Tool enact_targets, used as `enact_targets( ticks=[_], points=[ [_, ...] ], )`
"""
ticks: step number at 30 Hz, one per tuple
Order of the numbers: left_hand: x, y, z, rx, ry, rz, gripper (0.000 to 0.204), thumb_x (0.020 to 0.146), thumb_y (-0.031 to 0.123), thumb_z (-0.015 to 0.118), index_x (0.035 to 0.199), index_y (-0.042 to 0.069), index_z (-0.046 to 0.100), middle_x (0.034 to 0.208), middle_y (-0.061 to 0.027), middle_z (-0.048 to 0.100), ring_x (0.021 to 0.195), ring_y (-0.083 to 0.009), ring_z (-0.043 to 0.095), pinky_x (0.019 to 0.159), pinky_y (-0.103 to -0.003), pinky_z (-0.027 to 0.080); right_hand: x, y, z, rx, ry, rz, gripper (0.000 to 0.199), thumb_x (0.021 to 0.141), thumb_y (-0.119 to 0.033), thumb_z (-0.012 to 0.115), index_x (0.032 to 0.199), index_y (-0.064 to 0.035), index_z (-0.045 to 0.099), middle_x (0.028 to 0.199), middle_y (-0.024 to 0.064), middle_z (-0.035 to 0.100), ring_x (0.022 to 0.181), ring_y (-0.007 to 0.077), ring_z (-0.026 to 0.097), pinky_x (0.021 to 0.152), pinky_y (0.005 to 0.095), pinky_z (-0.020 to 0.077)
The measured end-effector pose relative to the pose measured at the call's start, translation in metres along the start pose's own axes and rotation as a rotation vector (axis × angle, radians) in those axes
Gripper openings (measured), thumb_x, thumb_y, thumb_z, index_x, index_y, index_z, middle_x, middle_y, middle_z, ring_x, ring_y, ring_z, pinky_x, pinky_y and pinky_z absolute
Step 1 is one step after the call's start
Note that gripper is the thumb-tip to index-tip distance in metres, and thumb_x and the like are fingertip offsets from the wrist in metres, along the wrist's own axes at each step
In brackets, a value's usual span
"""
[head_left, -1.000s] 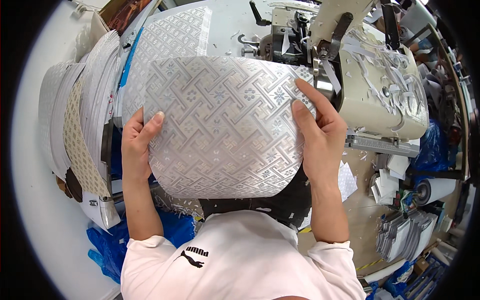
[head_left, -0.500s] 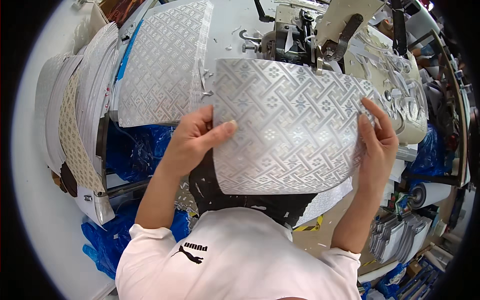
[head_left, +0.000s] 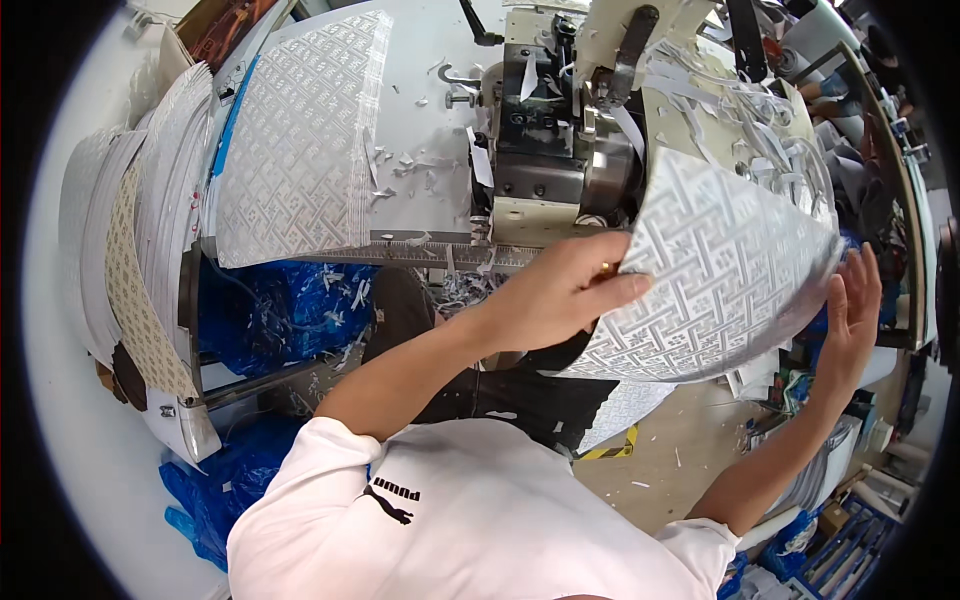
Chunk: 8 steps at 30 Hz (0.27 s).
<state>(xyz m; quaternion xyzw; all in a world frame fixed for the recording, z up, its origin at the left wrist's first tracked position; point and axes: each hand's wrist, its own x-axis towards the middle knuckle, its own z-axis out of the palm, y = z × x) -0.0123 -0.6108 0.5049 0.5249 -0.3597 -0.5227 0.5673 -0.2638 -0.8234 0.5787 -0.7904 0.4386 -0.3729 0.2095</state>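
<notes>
A curved, silver-white sheet with a lattice and flower pattern (head_left: 710,275) hangs in front of me to the right, bowed and tilted. My left hand (head_left: 570,285) pinches its left edge, thumb on top and fingers underneath; a ring shows on one finger. At the sheet's far right edge is my right hand (head_left: 850,310), its fingers stretched upward and apart; whether they touch the edge I cannot tell. Just beyond my left hand stands a metal-and-cream trimming or skiving type machine (head_left: 545,150), white offcuts scattered on it. The sheet hides its right front part.
A stack of similar patterned sheets (head_left: 300,150) lies on the table's left. More curved sheets (head_left: 95,240) stand upright at the far left. Blue plastic bags (head_left: 270,310) fill the space below. Paper strips (head_left: 750,110) cover the machine's right side, near a metal rack (head_left: 895,150).
The sheet has swung right, away from the machine's front, and now bows and tilts. My left hand moved right with it; my right hand moved right and its fingers spread from the edge.
</notes>
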Motion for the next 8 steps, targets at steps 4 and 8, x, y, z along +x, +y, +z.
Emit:
enact_targets(
  ticks=[4, 8],
  points=[
    [-0.007, 0.004, 0.023, 0.516, -0.202, 0.464, 0.022, 0.098, 0.02, 0.065, 0.112, 0.004, 0.064, 0.077, -0.0069, 0.065, 0.063, -0.0202, 0.062, 0.058, -0.032, 0.049, -0.024, -0.045, -0.029, -0.277, -0.128, -0.668, 0.052, 0.094, -0.02, 0.07, 0.14, -0.0012, 0.054, 0.134, 0.0167, 0.06, 0.122, 0.029, 0.06, 0.102, 0.0383, 0.0476],
    [-0.029, 0.005, 0.029, 0.68, -0.316, 0.668, 0.03, 0.096, 0.018, 0.065, 0.125, 0.008, 0.061, 0.088, -0.0093, 0.071, 0.073, -0.0319, 0.067, 0.064, -0.039, 0.051, -0.053, -0.041, -0.063, -0.184, -0.73, -0.403, 0.069, 0.092, -0.031, 0.07, 0.148, -0.0017, 0.042, 0.147, 0.0157, 0.05, 0.135, 0.0323, 0.048, 0.114, 0.0409, 0.033]
  ],
)
